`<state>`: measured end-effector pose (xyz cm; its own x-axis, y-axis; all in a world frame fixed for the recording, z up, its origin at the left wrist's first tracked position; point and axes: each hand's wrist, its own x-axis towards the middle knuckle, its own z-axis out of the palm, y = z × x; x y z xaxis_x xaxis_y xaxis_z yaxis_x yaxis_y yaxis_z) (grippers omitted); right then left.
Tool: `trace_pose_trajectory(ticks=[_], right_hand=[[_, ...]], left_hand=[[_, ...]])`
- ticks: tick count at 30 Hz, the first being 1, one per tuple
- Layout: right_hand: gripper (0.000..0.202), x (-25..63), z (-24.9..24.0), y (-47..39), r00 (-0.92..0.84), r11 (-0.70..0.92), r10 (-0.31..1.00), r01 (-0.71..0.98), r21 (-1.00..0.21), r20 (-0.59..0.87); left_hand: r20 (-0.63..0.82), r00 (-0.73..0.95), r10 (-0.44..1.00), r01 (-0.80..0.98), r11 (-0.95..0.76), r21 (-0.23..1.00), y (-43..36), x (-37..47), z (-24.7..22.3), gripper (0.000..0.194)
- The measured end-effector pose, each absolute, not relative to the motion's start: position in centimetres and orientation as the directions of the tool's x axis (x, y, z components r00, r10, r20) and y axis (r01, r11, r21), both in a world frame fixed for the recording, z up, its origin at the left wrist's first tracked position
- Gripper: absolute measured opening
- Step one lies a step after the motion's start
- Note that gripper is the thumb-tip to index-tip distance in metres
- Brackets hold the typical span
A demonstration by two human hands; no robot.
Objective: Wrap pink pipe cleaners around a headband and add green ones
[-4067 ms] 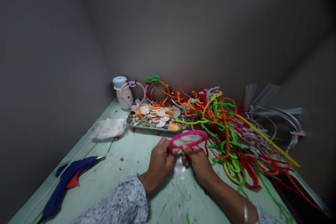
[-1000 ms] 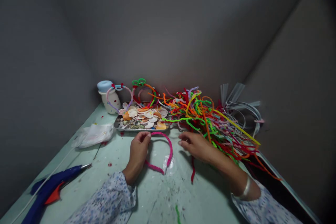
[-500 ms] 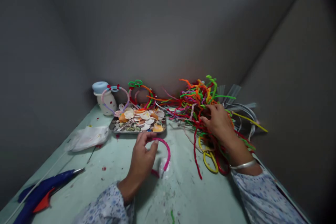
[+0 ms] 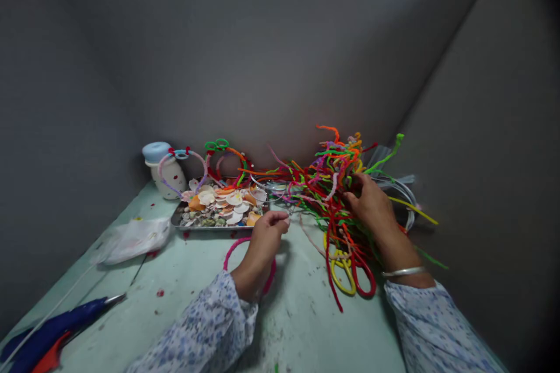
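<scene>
My left hand [image 4: 265, 242] reaches over the table in front of the tray, thumb and fingers pinched together. Whatever is between the fingertips is too small to make out. Below its wrist lies a bright pink fuzzy headband [image 4: 230, 252], partly covered by the hand and sleeve. My right hand [image 4: 371, 203] is closed on pipe cleaners at the right side of a tangled, many-coloured pile of pipe cleaners [image 4: 326, 186]; its fingertips are partly hidden among them. Scissors with yellow handles [image 4: 343, 277] and scissors with red handles [image 4: 364, 280] stick out from under the pile.
A metal tray [image 4: 219, 228] of shells stands at the back, with decorated headbands [image 4: 205, 166] propped behind it. Left are a blue-lidded white jar [image 4: 164, 172], a plastic bag [image 4: 135, 239] and a blue glue gun [image 4: 65, 326]. Clear strips [image 4: 378, 157] lie behind the pile.
My left hand has let go of the pink headband and moved right, toward the pile. My right hand has closed on pipe cleaners, and some strands in the pile have shifted.
</scene>
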<state>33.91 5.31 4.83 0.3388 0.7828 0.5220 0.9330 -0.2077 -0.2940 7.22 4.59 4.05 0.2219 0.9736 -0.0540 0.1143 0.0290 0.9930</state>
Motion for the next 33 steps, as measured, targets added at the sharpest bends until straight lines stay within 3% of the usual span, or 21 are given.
trace_pose_trajectory(ticks=[4, 10, 16, 23, 33], right_hand=[[0.048, 34.2, 4.8, 5.5, 0.372, -0.225, 0.766, 0.919, -0.323, 0.524], [0.044, 34.2, 4.7, 5.5, 0.341, -0.169, 0.734, 0.929, -0.329, 0.587], [0.042, 34.5, 5.3, 5.2, 0.387, -0.176, 0.666, 0.912, -0.371, 0.637], [0.038, 35.6, 5.6, 4.7, 0.478, -0.232, 0.624, 0.869, -0.437, 0.618], [0.045, 35.9, 5.3, 4.8, 0.452, -0.252, 0.684, 0.883, -0.396, 0.572]], left_hand=[[-0.073, 0.269, 0.960, 0.271, -0.002, 0.963, 7.3, 10.5, 3.4, 0.030], [0.034, 0.227, 0.973, 0.531, -0.153, 0.833, 11.0, 15.4, 3.1, 0.041], [0.098, 0.264, 0.959, 0.699, -0.261, 0.666, 11.8, 15.7, 2.6, 0.026], [0.130, 0.380, 0.916, 0.740, -0.385, 0.552, 12.2, 13.6, 2.1, 0.021], [0.221, 0.439, 0.871, 0.653, -0.478, 0.587, 11.5, 12.6, 4.1, 0.026]])
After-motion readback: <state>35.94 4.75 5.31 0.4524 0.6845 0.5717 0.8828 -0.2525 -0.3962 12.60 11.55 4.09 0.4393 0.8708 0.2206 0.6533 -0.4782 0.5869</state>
